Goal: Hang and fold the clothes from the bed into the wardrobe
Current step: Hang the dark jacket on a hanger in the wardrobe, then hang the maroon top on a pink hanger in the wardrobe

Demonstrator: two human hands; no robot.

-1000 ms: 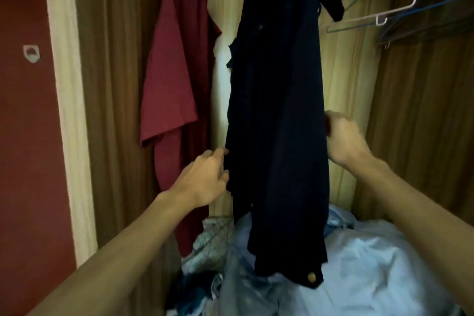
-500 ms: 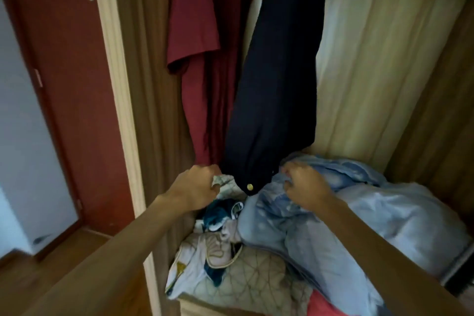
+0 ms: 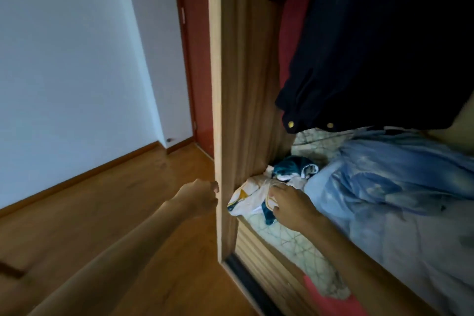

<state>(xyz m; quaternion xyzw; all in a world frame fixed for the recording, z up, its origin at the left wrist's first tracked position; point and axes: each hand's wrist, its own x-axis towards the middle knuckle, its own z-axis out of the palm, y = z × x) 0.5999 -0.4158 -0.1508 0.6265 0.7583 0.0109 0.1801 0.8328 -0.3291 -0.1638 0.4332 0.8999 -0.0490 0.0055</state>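
Note:
A dark navy shirt [image 3: 372, 59] with brass buttons hangs inside the wardrobe, next to a maroon shirt [image 3: 292, 33]. Below them, on the wardrobe bottom, lies a crumpled white and teal garment [image 3: 250, 194] beside a heap of light blue cloth [image 3: 384, 187]. My right hand [image 3: 289, 206] rests on the white and teal garment, with fingers and thumb closed on a fold of it. Outside the wardrobe, my left hand [image 3: 202, 196] is curled with nothing in it and touches the front edge of the wooden side panel [image 3: 238, 84].
A pale patterned sheet [image 3: 295, 241] lines the wardrobe bottom, and a red piece of cloth [image 3: 331, 300] lies at its front edge. To the left are a wooden floor [image 3: 102, 213], a white wall [image 3: 64, 59] and a red door [image 3: 197, 59].
The view has swung down and to the left. My left hand left the clothes and came out to the panel edge. My right hand moved from the blue cloth to the white and teal garment.

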